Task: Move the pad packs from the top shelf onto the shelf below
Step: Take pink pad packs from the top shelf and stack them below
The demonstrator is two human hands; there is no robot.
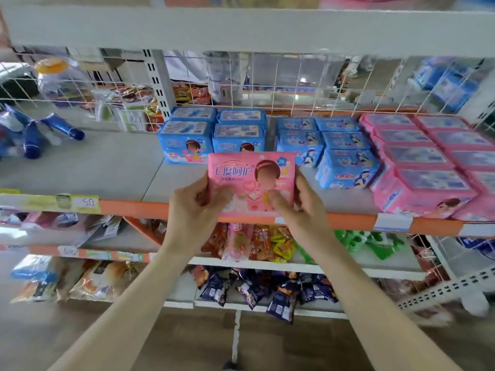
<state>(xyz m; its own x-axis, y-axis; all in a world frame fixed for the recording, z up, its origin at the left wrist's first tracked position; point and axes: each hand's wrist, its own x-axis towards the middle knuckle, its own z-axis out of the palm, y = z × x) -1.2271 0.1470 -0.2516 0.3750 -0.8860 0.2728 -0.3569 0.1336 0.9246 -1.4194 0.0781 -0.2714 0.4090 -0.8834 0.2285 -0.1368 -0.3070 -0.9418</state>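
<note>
A pink pad pack is held upright in front of the orange shelf edge. My left hand grips its left side and my right hand grips its right side, thumbs across the front. Behind it on the grey shelf stand blue pad packs, a second kind of blue packs and rows of pink packs at the right. The white edge of the shelf above runs across the top; what lies on it is blurred.
A wire mesh back panel closes the shelf behind the packs. Blue tubes lie at the far left. Snack packets and dark blue packets fill the lower shelves. The left half of the grey shelf is bare.
</note>
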